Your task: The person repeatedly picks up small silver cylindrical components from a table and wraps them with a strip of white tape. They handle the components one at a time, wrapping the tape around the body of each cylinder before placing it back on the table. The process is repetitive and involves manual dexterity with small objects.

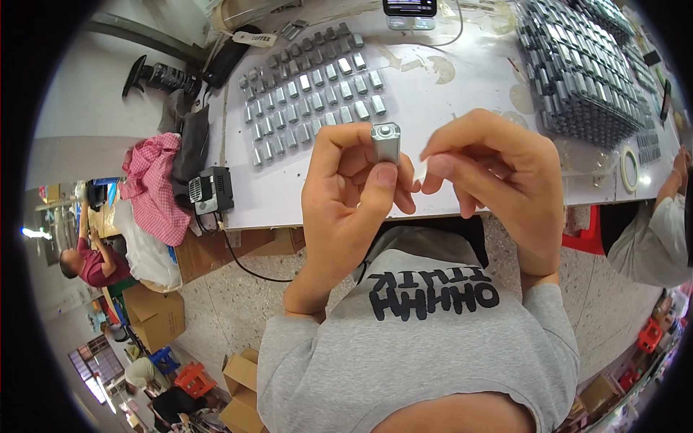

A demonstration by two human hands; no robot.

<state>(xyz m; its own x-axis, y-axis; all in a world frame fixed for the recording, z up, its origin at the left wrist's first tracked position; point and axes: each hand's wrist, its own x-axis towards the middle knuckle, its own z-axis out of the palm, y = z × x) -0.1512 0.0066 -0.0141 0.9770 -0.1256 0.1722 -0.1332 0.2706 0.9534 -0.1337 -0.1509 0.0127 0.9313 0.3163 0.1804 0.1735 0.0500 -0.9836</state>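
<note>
A small silver motor (388, 149) with flat sides and a round boss on its end stands upright in my left hand (343, 189). The thumb presses its near side and the curled fingers support it from behind. Close by on the right, my right hand (511, 162) is closed in a pinch, thumb against forefinger. A whitish bit shows at those fingertips, too small to name. Beyond my left hand, rows of similar motors (305, 82) stand in a clear plastic tray (390, 102) on the white table (462, 108).
Stacked trays of motors (585, 72) rise at the back right, near a tape roll (629, 170). A lit device (409, 9) stands at the far edge. A black boxy device (211, 190) and checkered cloth (155, 184) are left. Another person (653, 242) sits at right.
</note>
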